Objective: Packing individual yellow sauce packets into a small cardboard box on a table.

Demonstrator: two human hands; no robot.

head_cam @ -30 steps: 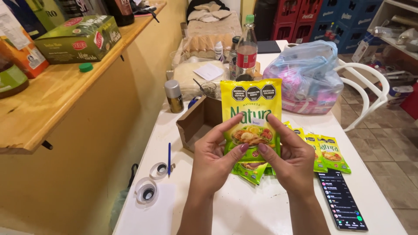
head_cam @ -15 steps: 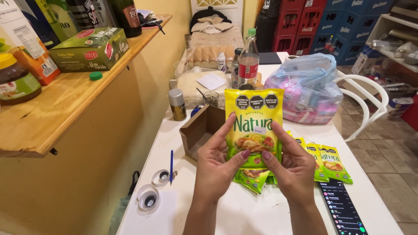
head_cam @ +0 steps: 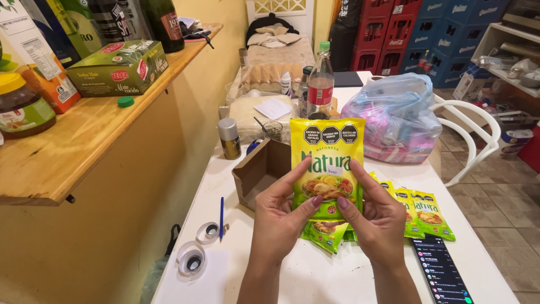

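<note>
Both hands are still gripping one yellow-green sauce pouch (head_cam: 327, 166) upright over the white table (head_cam: 315, 276): left hand (head_cam: 279, 217) and right hand (head_cam: 378, 220) pinching its lower edge, thumbs now meeting at the bottom. A small white sticker is showing on its front. More pouches (head_cam: 419, 211) are lying beneath, beside a cardboard box (head_cam: 260, 171) and a phone (head_cam: 441, 270).

open cardboard box (head_cam: 260, 171) just left of hands, sachets (head_cam: 419, 211) right, phone (head_cam: 441, 273) lower right, bare tabletop (head_cam: 315, 276) below
</note>
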